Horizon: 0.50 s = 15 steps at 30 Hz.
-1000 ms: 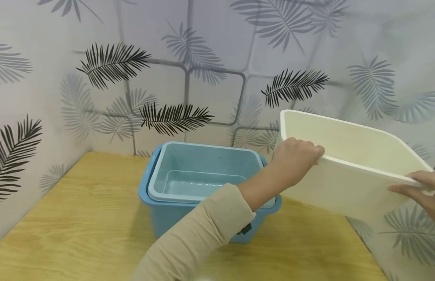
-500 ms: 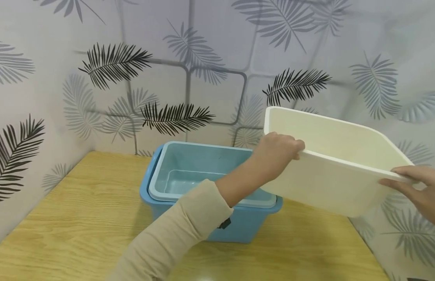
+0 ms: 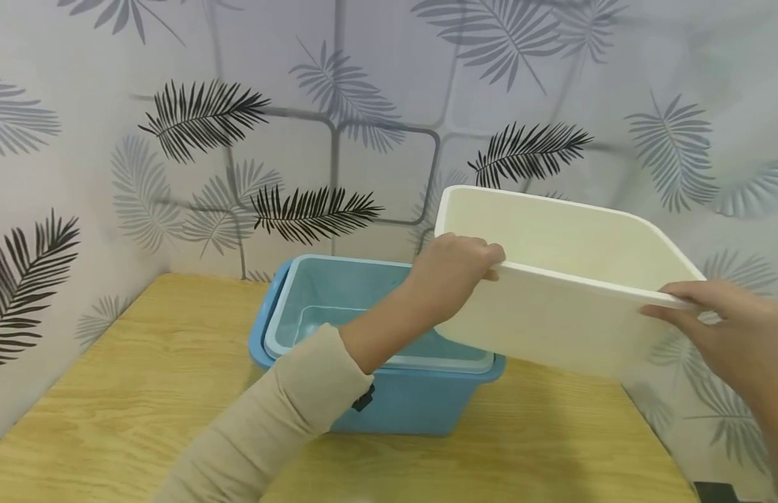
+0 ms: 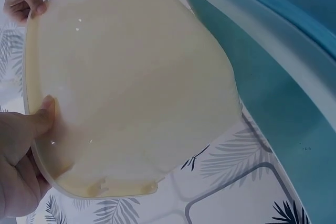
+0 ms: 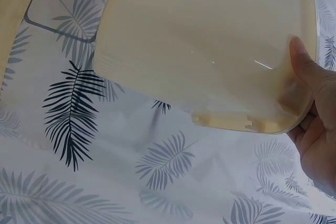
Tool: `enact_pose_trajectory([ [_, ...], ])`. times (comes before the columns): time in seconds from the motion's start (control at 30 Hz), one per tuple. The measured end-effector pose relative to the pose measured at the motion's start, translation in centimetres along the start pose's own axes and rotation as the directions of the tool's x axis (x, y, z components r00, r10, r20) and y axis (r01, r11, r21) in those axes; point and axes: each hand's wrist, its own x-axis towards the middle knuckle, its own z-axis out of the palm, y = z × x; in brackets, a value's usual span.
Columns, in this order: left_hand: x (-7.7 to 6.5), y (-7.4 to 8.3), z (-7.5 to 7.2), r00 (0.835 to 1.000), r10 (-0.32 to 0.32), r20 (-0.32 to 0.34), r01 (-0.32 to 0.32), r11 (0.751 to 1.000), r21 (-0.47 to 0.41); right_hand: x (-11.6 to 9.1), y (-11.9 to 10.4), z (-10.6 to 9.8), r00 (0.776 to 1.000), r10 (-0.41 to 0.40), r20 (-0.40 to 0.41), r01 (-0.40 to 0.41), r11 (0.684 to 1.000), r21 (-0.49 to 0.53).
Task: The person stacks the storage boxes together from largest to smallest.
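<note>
A cream plastic bin [image 3: 552,318] hangs tilted in the air in the head view, its open top towards me and its right side lower. My left hand [image 3: 454,272] grips the near rim close to the left corner, with the thumb on the outer wall in the left wrist view. At the right corner my right hand [image 3: 731,318] pinches the rim between thumb and fingers. Below and left of the cream bin, a light blue bin [image 3: 345,279] sits nested inside a darker blue bin [image 3: 414,405] on the table. My left forearm and the cream bin hide part of both.
The wood-grain table [image 3: 100,398] carries the blue bins. Behind and beside it stands a wall [image 3: 389,84] with a leaf pattern. A small dark object [image 3: 716,491] shows at the lower right edge.
Both hands have moved left with the cream bin, bringing it from the right side to partly over the right end of the nested blue bins. The blue bins have stayed put.
</note>
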Motion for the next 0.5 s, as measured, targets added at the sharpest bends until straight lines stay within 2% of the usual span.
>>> enact_pose_trajectory([
  [0.2, -0.9, -1.1, -0.6, 1.000, -0.013, 0.003, 0.013, 1.000, 0.017, 0.5, -1.2, 1.1, 1.000, 0.010, -0.022, -0.009, 1.000, 0.015],
  [0.3, -1.4, -1.7, -0.8, 1.000, -0.011, -0.013, 0.011, 1.000, 0.006, 0.9, -1.8, 1.6, 1.000, 0.008, -0.009, -0.008, 1.000, 0.000],
  [0.5, -2.6, -2.7, -1.0, 0.999, -0.026, -0.035, 0.025, 0.999, -0.029, 1.4, -2.5, 2.8, 0.999, -0.016, -0.033, 0.016, 1.000, -0.011],
])
